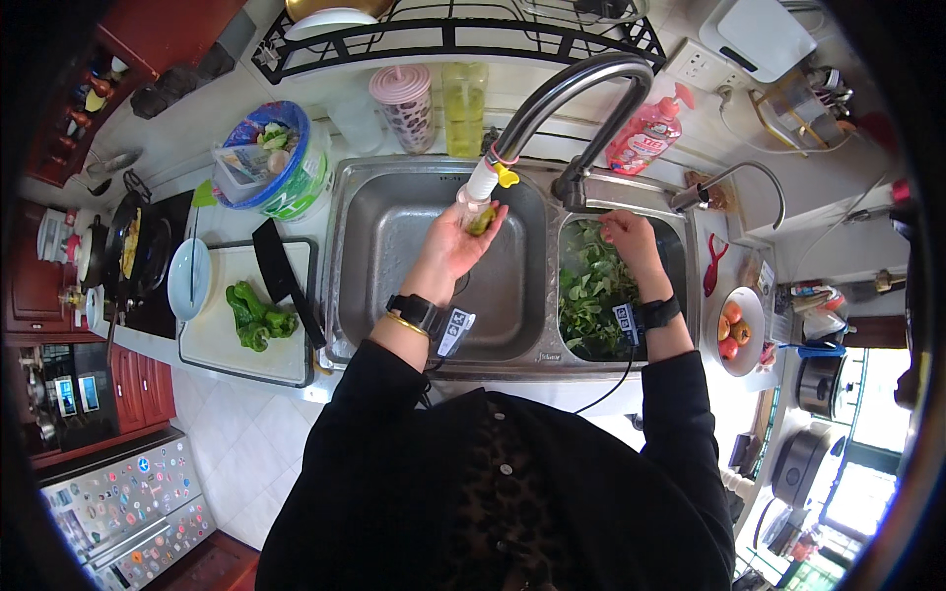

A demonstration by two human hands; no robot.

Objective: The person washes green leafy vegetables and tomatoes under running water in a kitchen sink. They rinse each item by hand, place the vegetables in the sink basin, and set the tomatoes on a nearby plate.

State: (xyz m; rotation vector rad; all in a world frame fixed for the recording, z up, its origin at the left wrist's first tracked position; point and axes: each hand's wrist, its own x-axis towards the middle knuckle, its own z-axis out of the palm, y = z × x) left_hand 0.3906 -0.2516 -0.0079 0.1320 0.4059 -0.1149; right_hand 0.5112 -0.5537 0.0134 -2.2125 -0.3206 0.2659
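Note:
Below the faucet's white spout (482, 182), my left hand (460, 240) holds a small green piece of produce (481, 220) over the large basin of the steel sink (443, 251). The exact kind of produce is unclear. My right hand (628, 235) is over the smaller basin beside the faucet's lever, its fingers curled together; whether anything is between them cannot be told. Leafy greens (591, 288) fill much of that smaller basin. To the left, green peppers (259, 316) lie on a white cutting board (199, 343), beside a black cleaver (275, 264).
A blue-lined bucket (307, 177) stands behind the board, and a pale blue bowl (189, 279) overlaps its left edge. Behind the sink are a pink tumbler (403, 111) and a pink soap bottle (645, 137). Red peelers (713, 266) and a fruit bowl (754, 343) sit at right.

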